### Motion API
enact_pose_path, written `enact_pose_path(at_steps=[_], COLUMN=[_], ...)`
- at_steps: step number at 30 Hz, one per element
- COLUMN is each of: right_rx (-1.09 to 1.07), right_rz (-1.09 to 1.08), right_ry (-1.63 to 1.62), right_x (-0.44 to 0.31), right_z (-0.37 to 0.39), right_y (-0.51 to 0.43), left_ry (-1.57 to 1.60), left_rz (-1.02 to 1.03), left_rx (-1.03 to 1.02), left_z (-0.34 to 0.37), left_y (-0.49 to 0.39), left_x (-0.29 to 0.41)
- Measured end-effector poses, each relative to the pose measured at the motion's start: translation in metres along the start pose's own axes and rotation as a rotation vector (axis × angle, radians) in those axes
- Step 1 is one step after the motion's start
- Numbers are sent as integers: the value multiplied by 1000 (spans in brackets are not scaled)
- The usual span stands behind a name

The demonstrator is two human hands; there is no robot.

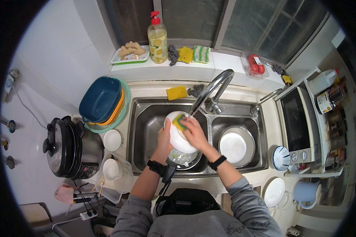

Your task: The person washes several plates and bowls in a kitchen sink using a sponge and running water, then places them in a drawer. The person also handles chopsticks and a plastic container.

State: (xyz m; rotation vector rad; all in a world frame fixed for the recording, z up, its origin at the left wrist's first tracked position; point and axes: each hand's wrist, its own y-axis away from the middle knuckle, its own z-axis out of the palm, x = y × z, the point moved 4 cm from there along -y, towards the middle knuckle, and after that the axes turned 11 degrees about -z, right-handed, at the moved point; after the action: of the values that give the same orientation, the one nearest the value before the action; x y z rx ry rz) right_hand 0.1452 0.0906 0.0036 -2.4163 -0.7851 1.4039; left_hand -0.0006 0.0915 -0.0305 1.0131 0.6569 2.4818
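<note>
A white plate or shallow bowl is tilted up over the left basin of the stainless-steel sink. My left hand grips its left rim. Pressed to the white surface is a yellow-and-green scouring sponge, held under the fingers of my right hand. The spout of the chrome faucet ends just above that hand. Below the dish, a round vessel with clear, glossy contents sits in the basin, partly hidden. In the right basin stands a metal pot.
A yellow sponge and grey scrubber lie behind the sink. Stacked basins, a small white bowl and a pressure cooker stand left. A striped bowl, white plate and microwave are right. A soap bottle stands on the sill.
</note>
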Motion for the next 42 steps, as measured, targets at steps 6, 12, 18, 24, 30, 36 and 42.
enact_pose_path(at_steps=[6,12,18,24,30,36,42], right_rx=[-169,217,777,564,571,113,-190], right_rz=[-107,226,902,871,751,472,165], right_ry=[335,309,-778,-875,-135,175,-43], right_x=[-38,19,78,53,47,56,13], right_z=[1,7,18,18,-8,28,76], right_y=[39,49,75,76,75,31,19], left_ry=[63,-77,-1489,-91,-167,-664,-412], left_rz=[-104,-204,395,-125,-26,-57,-42], left_rx=[122,-144,230,222,399,490,406], left_z=[-16,15,-37,-90,-87,-61,-62], left_y=[-40,-62,-49,-44,-29,-10,-15], left_x=[-8,-51,-57,-62,-29,-35,-32])
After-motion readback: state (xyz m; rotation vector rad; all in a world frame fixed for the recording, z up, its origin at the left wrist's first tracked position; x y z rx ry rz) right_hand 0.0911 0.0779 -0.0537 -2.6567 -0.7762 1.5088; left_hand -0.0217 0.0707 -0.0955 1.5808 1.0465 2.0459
